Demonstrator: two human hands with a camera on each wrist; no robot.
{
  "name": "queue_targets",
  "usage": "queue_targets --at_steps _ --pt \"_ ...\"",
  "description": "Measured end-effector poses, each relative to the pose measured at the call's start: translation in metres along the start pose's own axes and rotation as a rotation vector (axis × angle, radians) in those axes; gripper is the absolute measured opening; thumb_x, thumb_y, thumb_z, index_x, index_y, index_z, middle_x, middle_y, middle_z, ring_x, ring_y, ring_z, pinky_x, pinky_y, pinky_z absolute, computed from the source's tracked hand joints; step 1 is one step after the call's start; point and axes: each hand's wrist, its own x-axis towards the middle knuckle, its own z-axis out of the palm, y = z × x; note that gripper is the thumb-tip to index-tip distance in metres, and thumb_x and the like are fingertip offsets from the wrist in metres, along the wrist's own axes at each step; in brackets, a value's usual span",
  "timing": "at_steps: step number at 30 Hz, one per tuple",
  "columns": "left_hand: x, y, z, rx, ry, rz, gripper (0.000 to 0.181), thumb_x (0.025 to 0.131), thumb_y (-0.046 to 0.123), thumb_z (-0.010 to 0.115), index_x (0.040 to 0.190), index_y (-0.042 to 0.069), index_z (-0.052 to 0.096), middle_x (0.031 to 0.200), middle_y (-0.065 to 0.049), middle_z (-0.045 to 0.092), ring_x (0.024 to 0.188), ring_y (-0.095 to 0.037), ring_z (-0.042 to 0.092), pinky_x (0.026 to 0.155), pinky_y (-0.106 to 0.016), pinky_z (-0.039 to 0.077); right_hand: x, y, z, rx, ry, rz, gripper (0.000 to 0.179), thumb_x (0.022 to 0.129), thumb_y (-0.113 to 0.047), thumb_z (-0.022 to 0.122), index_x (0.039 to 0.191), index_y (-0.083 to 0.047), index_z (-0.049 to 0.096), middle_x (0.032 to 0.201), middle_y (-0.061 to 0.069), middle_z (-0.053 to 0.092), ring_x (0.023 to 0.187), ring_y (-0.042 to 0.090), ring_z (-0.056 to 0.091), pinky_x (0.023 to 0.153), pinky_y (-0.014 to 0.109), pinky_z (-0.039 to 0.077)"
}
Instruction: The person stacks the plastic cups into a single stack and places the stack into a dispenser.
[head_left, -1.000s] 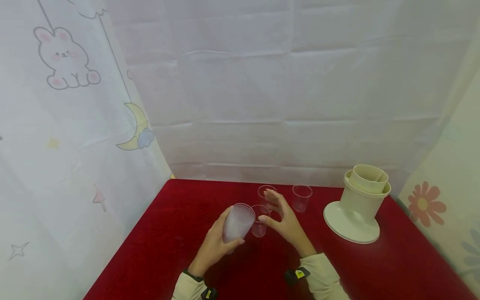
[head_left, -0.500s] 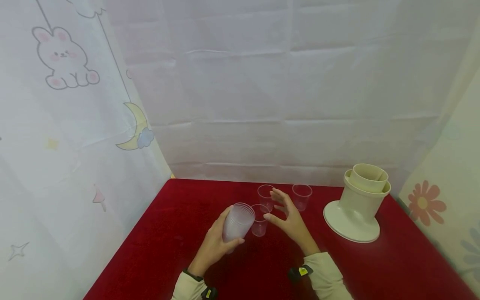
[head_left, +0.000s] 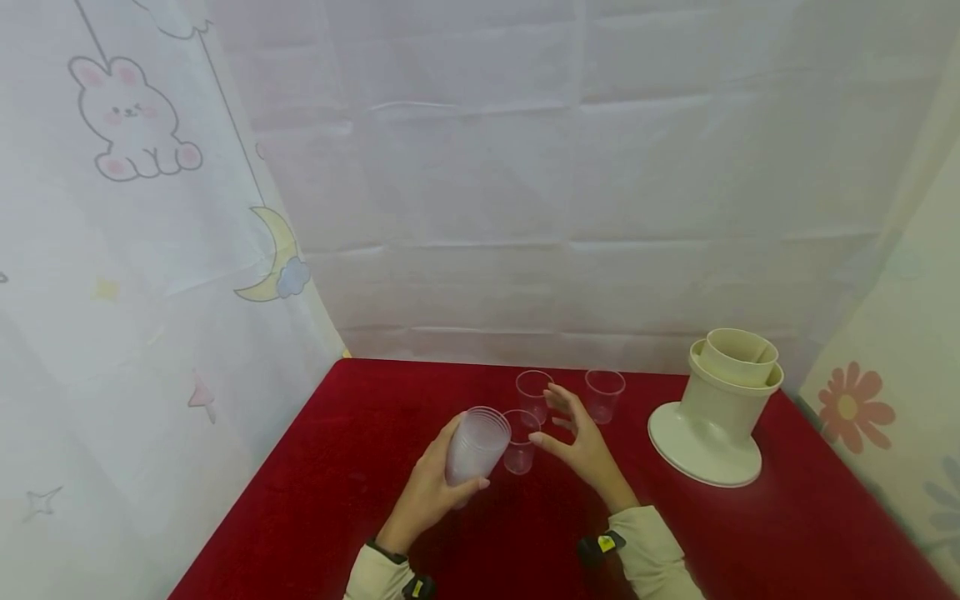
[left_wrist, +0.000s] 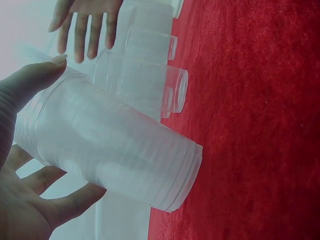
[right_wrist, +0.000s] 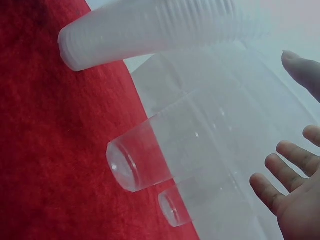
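My left hand [head_left: 429, 490] grips a stack of nested clear plastic cups [head_left: 477, 443], tilted with the rims up and toward the right. In the left wrist view, thumb and fingers go round the rim end of the stack [left_wrist: 115, 140], whose bottom points at the red cloth. My right hand [head_left: 585, 446] is raised with fingers spread and thumb apart, holding nothing. Just left of its thumb stands a single clear cup [head_left: 518, 457] on the cloth. Behind that is another cup [head_left: 531, 390], partly overlapped by the right fingers, and a third cup [head_left: 602, 398] stands farther right.
A cream plastic piece [head_left: 705, 450] with a wide round base and nested tubes stands at the right of the table. Red cloth [head_left: 345, 467] covers the tabletop. White fabric [head_left: 480, 208] hangs along the back, with printed sheets at both sides.
The right hand has shifted a little to the right, away from the nearest standing cup. My left hand keeps the cup stack in the same place.
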Motion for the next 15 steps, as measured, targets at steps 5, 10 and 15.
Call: queue_targets --at_steps 5,10,15 --pt "0.0 -0.003 0.001 0.006 -0.001 0.005 0.094 0.078 0.035 0.086 0.155 0.027 0.034 0.142 -0.005 0.053 0.112 -0.023 0.058 0.086 -0.048 0.051 -0.002 0.009 0.002 -0.006 -0.002 0.024 0.077 0.085 -0.003 0.077 0.15 -0.001 0.035 0.147 0.027 0.044 0.134 0.045 0.043 0.102 0.062 0.039" --pt "0.0 -0.004 0.001 -0.004 -0.001 0.001 0.095 0.077 0.031 0.087 0.155 0.028 0.034 0.142 -0.004 0.053 0.112 -0.023 0.058 0.086 -0.048 0.051 -0.002 0.015 0.003 -0.013 -0.005 0.05 0.077 0.085 -0.005 0.077 0.15 -0.001 0.035 0.147 0.028 0.044 0.134 0.045 0.043 0.103 0.062 0.039" --pt "0.001 -0.005 0.001 -0.005 -0.008 -0.009 0.093 0.078 0.035 0.086 0.155 0.028 0.034 0.142 -0.004 0.053 0.112 -0.023 0.057 0.086 -0.048 0.051 -0.002 0.022 0.005 -0.018 -0.007 0.069 0.077 0.085 -0.005 0.077 0.15 -0.001 0.035 0.147 0.029 0.044 0.133 0.047 0.043 0.102 0.063 0.039"
